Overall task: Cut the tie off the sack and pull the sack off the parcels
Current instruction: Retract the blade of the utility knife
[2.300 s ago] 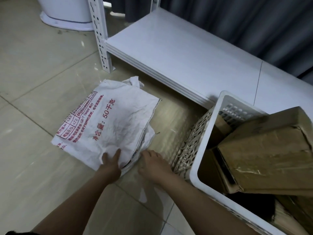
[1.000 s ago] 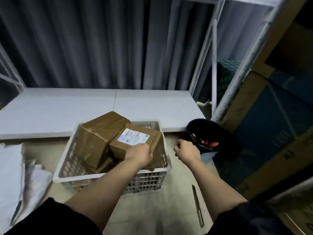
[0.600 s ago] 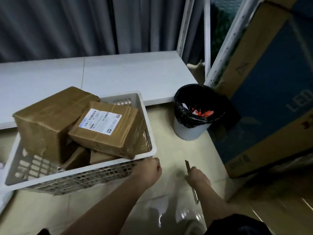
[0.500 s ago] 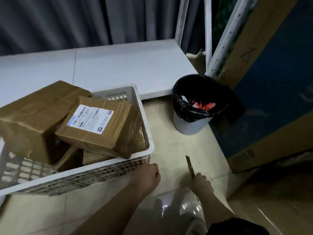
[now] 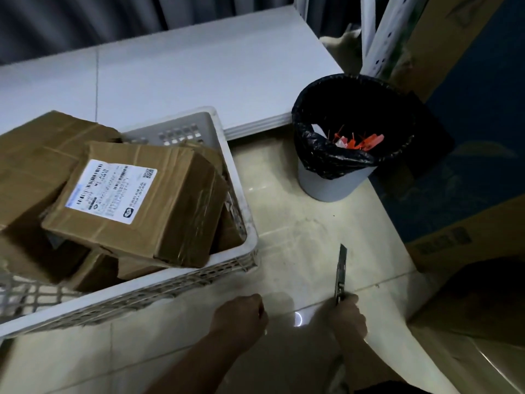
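The right hand (image 5: 348,315) sat at about 5 o'clock in the head view, fingers wrapped round the handle of a box cutter (image 5: 341,275) whose blade end pointed up toward 12, out over the tile floor (image 5: 298,223). The left hand (image 5: 241,314) was at roughly 6 o'clock, just beside the near corner of the white crate (image 5: 238,191), fingers curled into a loose fist with nothing in it as far as I could see.

The parcels (image 5: 136,200) were piled in that crate over at 9 o'clock, brown boxes, the top one lying tilted with its label up. No sack or tie anywhere in the shot, so I couldn't say where it was.

The bin (image 5: 335,180) with the black liner stood at 1 o'clock, with some red bits (image 5: 360,140) inside.

What worried me: the cutter looked extended, though it was too dim to be sure, and the empty hand was right near it. A quick swing toward the next sack could easily nick that hand, or slice into a parcel instead of the tie.
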Demonstrator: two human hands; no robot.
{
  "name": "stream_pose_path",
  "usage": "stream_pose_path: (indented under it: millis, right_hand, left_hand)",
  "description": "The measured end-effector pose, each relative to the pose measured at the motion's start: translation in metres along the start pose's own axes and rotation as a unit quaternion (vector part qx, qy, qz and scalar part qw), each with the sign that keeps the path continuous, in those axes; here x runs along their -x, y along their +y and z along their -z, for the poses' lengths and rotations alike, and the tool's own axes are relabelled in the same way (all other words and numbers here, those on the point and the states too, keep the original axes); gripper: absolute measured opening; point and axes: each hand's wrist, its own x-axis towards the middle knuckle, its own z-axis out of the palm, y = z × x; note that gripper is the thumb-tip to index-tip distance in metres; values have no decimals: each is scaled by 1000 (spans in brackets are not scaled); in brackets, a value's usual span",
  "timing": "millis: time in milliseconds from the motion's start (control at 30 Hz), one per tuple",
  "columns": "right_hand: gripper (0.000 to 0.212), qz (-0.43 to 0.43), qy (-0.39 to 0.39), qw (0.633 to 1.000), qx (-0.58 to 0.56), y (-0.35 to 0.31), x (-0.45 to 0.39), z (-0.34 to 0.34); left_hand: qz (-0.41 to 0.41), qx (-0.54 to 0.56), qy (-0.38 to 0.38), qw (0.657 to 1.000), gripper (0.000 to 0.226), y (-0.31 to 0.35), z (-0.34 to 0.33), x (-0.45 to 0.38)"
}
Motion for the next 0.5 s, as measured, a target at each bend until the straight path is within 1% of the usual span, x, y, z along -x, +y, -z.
stream_pose_path:
  millis: [67,133,200,267,333,400,500]
  right_hand:
    - [27,1,-21,1000,-8,1,1,-1]
    - [31,17,-50,998,33,-1,3,6]
    - [36,7,-57,996,72,-7,4,15]
    - [39,14,-66,996,64,-15,5,19]
    - [38,37,-75,996,30,-20,7,15]
    - [39,55,-75,995,19,-22,9,7]
    - [33,87,-34,995,39,-20,11,-8]
  left_hand:
    - [-1,-4,-6,1000,26,0,2,2]
    - [-5,-9,-7,1000,27,0,5,4]
    - [-12,-11,5,1000,28,1,7,7]
    - [-13,-8,19,1000,29,1,9,9]
    - [-11,-10,19,1000,30,-2,7,12]
    - [-9,-16,12,1000,30,-4,6,13]
    - [-3,-20,1,1000,30,-9,4,11]
